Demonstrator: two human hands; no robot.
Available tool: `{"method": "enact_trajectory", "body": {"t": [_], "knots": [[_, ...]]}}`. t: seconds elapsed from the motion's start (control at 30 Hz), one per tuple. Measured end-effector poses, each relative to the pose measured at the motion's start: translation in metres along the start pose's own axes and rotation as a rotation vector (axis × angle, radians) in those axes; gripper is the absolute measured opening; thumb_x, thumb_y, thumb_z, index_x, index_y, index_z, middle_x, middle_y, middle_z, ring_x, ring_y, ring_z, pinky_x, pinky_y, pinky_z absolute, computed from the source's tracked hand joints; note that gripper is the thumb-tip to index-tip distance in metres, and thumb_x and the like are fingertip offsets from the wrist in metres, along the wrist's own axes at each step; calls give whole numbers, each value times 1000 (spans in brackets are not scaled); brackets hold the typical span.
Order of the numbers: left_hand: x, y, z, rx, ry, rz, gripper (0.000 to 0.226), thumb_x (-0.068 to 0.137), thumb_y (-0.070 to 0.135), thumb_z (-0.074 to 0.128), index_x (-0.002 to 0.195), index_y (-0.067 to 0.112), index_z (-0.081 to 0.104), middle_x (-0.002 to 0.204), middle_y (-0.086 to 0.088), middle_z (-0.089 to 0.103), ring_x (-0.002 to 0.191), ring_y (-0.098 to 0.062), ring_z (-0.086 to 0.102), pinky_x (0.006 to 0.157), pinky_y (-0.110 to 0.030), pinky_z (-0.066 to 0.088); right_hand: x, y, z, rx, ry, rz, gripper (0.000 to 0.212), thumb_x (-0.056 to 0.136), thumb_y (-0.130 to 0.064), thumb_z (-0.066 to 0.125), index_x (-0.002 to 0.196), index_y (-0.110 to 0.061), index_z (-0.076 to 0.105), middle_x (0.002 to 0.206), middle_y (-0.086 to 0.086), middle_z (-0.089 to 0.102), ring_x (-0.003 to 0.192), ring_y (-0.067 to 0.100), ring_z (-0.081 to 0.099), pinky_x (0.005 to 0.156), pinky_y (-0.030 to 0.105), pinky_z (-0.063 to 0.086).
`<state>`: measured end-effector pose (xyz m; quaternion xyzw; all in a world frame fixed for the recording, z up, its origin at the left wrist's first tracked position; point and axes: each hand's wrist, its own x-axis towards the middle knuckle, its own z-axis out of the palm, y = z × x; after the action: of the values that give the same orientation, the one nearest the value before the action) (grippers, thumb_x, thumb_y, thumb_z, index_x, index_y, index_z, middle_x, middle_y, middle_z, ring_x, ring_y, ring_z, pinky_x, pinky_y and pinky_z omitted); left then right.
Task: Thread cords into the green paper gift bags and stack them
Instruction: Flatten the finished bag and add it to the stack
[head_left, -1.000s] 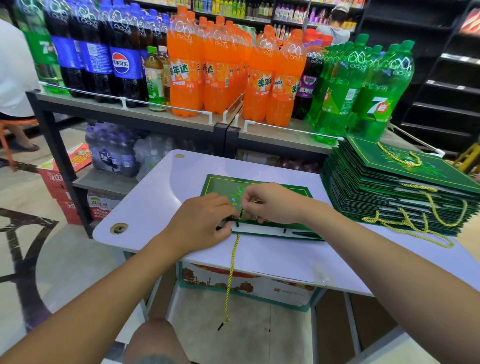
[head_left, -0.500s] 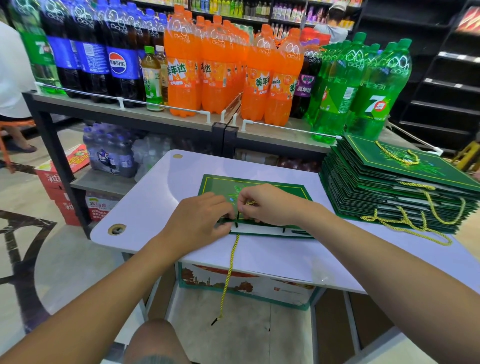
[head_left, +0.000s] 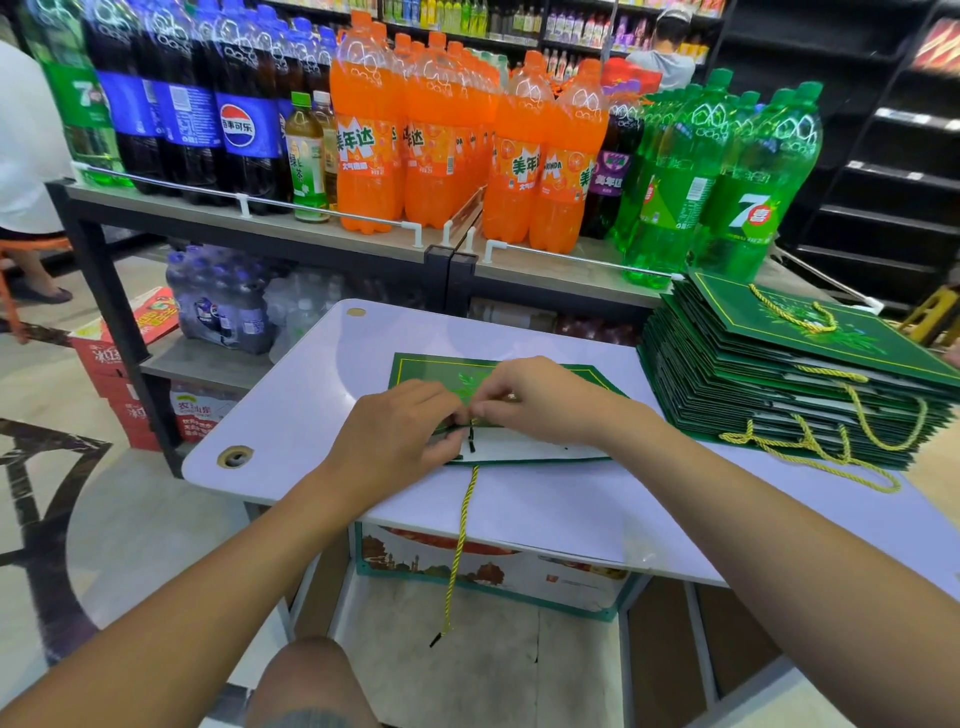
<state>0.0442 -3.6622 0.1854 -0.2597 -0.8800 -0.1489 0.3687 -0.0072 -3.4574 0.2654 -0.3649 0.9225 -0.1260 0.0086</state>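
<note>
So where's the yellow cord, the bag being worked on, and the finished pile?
Yellow cord (head_left: 460, 545): head view, its hanging stretch.
Green bag (head_left: 426, 373): head view, its bare far-left corner.
Stack of bags (head_left: 727, 312): head view, the top bag's face.

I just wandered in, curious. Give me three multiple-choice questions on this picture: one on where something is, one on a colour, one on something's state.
1. Where is the stack of green bags? A) on the floor B) on the white table's right end C) on the bottle shelf
2. What colour is the cord? A) yellow B) red C) white
3. How does the gift bag under the left hand and right hand lie? A) standing open B) crumpled C) flat

1 B: it rests on the tabletop's right end. 2 A: the dangling twisted cord is yellow. 3 C: it lies flat beneath both hands.
</note>
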Motion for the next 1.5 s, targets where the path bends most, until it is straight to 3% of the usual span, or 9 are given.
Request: {"method": "enact_trajectory", "body": {"t": [0.07, 0.17, 0.33, 0.57, 0.77, 0.93, 1.1, 1.2, 1.5], "knots": [[1, 0, 0, -8, 31, -43, 5, 88, 30, 66, 90, 26, 68, 86, 13, 66, 78, -12, 60, 52, -22, 34, -11, -4, 4, -82, 328, -34, 20, 100, -39, 59, 105, -30, 76, 103, -9, 68, 98, 14, 59, 85, 37, 47], [2, 0, 2, -17, 56, -94, 11, 83, 22, 78, 89, 25, 69, 87, 12, 67, 78, -12, 60, 53, -23, 38, -40, -24, 17, 103, 689, 44, 23, 95, -37, 58, 73, -32, 64, 62, -11, 54, 63, 9, 52, 59, 33, 44], [3, 0, 1, -39, 68, -85, 13, 89, 33, 59, 88, 24, 69, 86, 12, 66, 78, -10, 58, 53, -23, 39, -39, -38, 40, 374, 214, 399, 34, 98, -37, 56, 78, -15, 73, 55, -4, 68, 42, 12, 58, 50, 25, 48], [2, -1, -1, -41, 62, -77, 17, 88, 35, 57, 90, 23, 69, 87, 9, 66, 80, -13, 60, 51, -31, 46, -23, -41, 62, 712, 309, 487, 27, 97, -21, 60, 83, -2, 75, 49, 1, 63, 39, 15, 54, 43, 18, 39], [3, -2, 0, -32, 92, -158, 10, 83, 20, 76, 89, 23, 68, 86, 11, 65, 78, -12, 58, 51, -32, 47, -33, -36, 60, 685, 194, 471, 27, 89, -22, 60, 74, -7, 77, 56, 8, 68, 42, 17, 56, 52, 22, 44], [1, 3, -4, -70, -25, -113, 17, 81, 38, 57, 89, 27, 67, 88, 14, 65, 80, -10, 55, 56, -28, 42, -41, -33, 36, 422, 261, 301, 46, 98, -45, 60, 70, -12, 74, 59, 4, 70, 45, 10, 53, 51, 30, 47], [6, -11, 7, -63, -191, -332, 44, 96, 32, 33, 129, 22, 60, 134, 2, 61, 130, -21, 50, 101, -41, 41, -8, 17, -3, 14, 199, 240, 18, 99, -43, 60, 106, -33, 73, 95, -12, 72, 94, 13, 66, 81, 34, 52], [4, -16, 18, 14, -460, -386, 54, 107, 40, 23, 159, 25, 32, 169, 5, 22, 158, -18, 8, 127, -47, 11, 14, 46, 14, -196, -90, 188, 46, 97, -46, 63, 141, -31, 58, 139, 0, 57, 131, 25, 50, 108, 48, 45], [8, -13, 17, 14, -674, -355, 70, 102, 66, 5, 164, 33, 12, 170, 16, 4, 157, -5, -3, 128, -44, -2, 45, 49, -7, 222, 1, 171, 13, 106, -30, 53, 99, -21, 60, 78, -9, 64, 65, 9, 60, 63, 31, 51]]}}
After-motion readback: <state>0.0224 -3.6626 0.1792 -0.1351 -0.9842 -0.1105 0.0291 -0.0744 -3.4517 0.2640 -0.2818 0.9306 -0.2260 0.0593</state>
